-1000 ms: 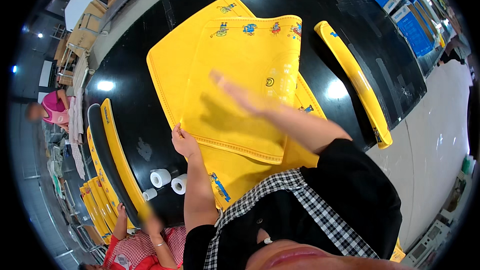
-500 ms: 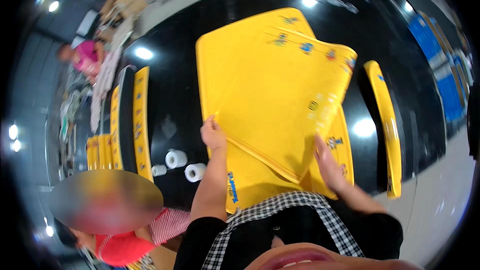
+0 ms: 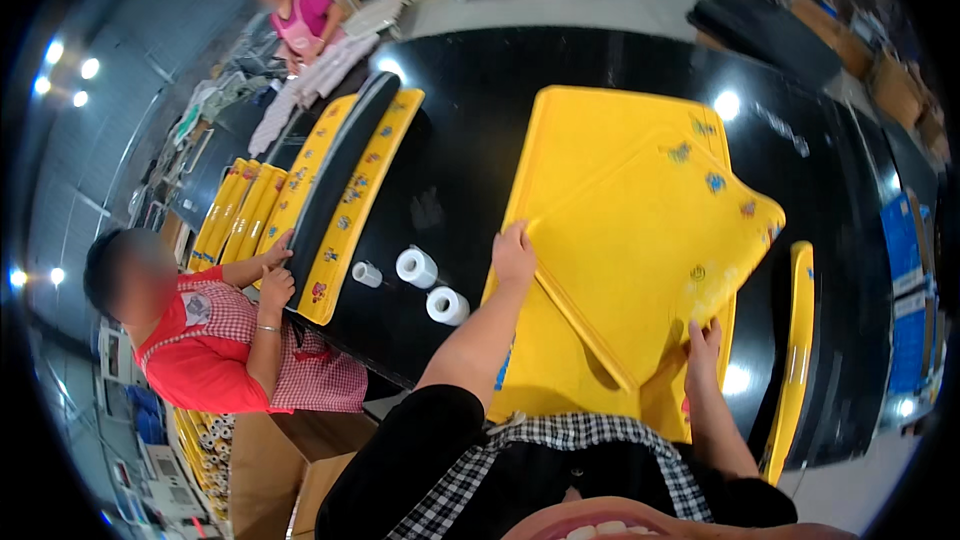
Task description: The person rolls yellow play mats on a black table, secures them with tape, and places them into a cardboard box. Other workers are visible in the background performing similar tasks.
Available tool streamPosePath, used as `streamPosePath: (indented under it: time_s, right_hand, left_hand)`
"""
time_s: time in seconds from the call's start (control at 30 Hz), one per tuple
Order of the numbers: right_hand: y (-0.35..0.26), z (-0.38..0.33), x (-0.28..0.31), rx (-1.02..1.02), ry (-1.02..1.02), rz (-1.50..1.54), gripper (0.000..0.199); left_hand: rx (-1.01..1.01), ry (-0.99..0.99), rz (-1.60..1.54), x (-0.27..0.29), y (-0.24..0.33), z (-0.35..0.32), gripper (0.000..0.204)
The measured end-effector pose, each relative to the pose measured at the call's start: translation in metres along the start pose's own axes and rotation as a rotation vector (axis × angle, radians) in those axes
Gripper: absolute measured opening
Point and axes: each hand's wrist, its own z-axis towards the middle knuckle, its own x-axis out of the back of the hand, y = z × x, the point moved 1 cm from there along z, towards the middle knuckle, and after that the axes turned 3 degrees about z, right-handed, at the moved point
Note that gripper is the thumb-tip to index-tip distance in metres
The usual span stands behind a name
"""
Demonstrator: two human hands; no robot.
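Two yellow mats with small cartoon prints lie one over the other before me. The upper mat (image 3: 640,240) is turned askew, its near and right edges lifted and curving. Beneath it, the lower mat (image 3: 570,125) rests flat on the black table (image 3: 460,160). My left hand (image 3: 514,254) pinches the upper mat's left corner. On the right side, my right hand (image 3: 703,350) has its fingers closed at the upper mat's bent edge; part of its grip is hidden.
White rolls (image 3: 416,267) stand left of the mats. A rolled yellow mat (image 3: 797,340) lies at the right. At far left a co-worker (image 3: 215,350) in red touches a black roll (image 3: 345,175) between yellow strips. Blue boxes (image 3: 908,280) stand beyond the right edge. An open carton (image 3: 265,470) is below.
The view has swung left, bringing the co-worker and left-hand strips further in. My left hand keeps its corner; my right hand's fingers have curled at the mat's edge.
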Motion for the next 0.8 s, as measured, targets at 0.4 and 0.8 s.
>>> streamPosePath:
  time_s: [0.4,0.8]
  right_hand:
    - [0.024,0.001,-0.016,0.288,0.175,-0.615,0.094]
    - [0.004,-0.002,-0.025,0.273,0.067,-0.389,0.049]
  left_hand:
    - [0.039,-0.123,0.028,0.015,0.016,-0.007,0.031]
    - [0.334,-0.337,-0.901,0.063,0.077,0.06,0.041]
